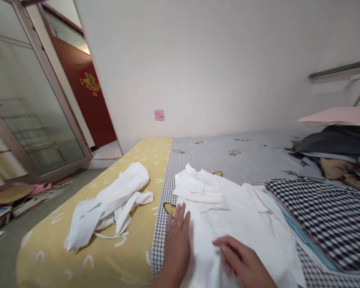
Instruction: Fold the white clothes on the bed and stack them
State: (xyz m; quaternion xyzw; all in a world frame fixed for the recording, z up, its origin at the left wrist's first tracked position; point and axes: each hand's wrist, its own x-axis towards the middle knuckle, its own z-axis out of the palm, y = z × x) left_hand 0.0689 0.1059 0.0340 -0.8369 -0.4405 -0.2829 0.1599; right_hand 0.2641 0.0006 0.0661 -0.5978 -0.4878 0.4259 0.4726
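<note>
A white garment (228, 208) lies spread on the grey checked sheet (228, 156) of a bed. My left hand (177, 240) rests flat and open on the garment's left edge, fingers stretched forward. My right hand (243, 260) lies on the middle of the same white cloth, fingers extended toward the left and slightly blurred. Neither hand grips anything. A second white garment (111, 204) lies crumpled on the yellow sheet (78, 260) to the left, out of reach of both hands.
A black-and-white checked cloth (327, 216) lies folded at the right. Behind it is a pile of dark and tan clothes (336, 156). A glass sliding door (27, 108), a red door (87, 92) and books on the floor (21, 200) are at left.
</note>
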